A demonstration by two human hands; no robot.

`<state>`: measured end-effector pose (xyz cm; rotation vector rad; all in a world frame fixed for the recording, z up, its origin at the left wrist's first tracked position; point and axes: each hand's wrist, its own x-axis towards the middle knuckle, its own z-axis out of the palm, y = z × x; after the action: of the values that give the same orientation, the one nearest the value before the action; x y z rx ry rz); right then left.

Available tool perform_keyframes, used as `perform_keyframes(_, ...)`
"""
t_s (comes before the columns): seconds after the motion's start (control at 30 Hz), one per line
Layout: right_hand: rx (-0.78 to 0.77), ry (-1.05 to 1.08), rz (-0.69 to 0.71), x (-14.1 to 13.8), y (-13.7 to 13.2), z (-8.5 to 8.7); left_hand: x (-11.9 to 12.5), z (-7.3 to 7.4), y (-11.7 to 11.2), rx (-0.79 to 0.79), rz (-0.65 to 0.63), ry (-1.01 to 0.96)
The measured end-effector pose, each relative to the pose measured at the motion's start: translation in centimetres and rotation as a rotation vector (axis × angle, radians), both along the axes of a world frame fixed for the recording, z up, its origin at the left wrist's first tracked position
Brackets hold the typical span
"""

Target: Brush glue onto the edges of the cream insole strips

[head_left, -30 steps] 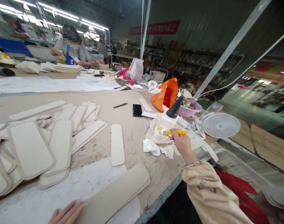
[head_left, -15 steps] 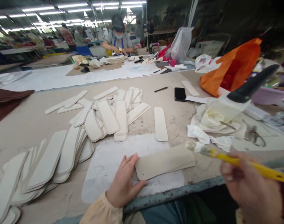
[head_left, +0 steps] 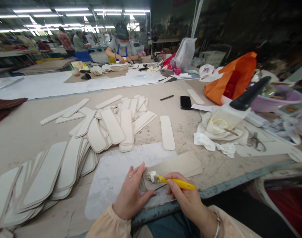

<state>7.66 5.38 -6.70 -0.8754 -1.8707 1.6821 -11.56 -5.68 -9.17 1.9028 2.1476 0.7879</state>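
My right hand [head_left: 187, 200] grips a yellow-handled brush [head_left: 174, 181]. Its white, glue-laden bristles rest on the near left end of a beige oblong piece [head_left: 177, 165] lying on a white sheet [head_left: 111, 175] at the table's front edge. My left hand [head_left: 132, 193] lies flat with fingers spread, pressing the left end of that piece. A white glue container with a black spout [head_left: 236, 110] lies tilted on rags to the right.
Several beige oblong pieces are fanned out at the left [head_left: 56, 168] and middle [head_left: 113, 124], with one lying alone [head_left: 167, 132]. A black phone [head_left: 185, 102], orange bag [head_left: 234, 79], purple basin [head_left: 277, 99] and scissors [head_left: 256, 142] sit to the right. A person [head_left: 122, 44] works at the far table.
My right hand carried the brush from the glue container at the right down to the beige piece. My left hand stayed on the piece's end. The view swung left and down.
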Motion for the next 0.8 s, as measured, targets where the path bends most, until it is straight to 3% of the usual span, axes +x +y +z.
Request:
perform_keyframes(0.2, 0.054, -0.043, -0.157, 1.3, 1.4, -0.4, -0.2, -0.4, -0.1, 0.014, 0.004, 0.106)
perform_keyframes(0.6, 0.282, -0.19, -0.58, 7.5, 7.8, -0.2, -0.7, -1.2, 0.2, 0.09, 0.02, 0.201)
perform_keyframes(0.7, 0.379, -0.232, -0.634, 8.0, 7.7, 0.1, -0.7, -1.0, 0.1, 0.072, 0.017, 0.184)
perform_keyframes(0.8, 0.276, -0.123, -0.6, 7.1, 5.9, 0.4, -0.5, -0.6, 0.1, 0.046, 0.005, 0.146)
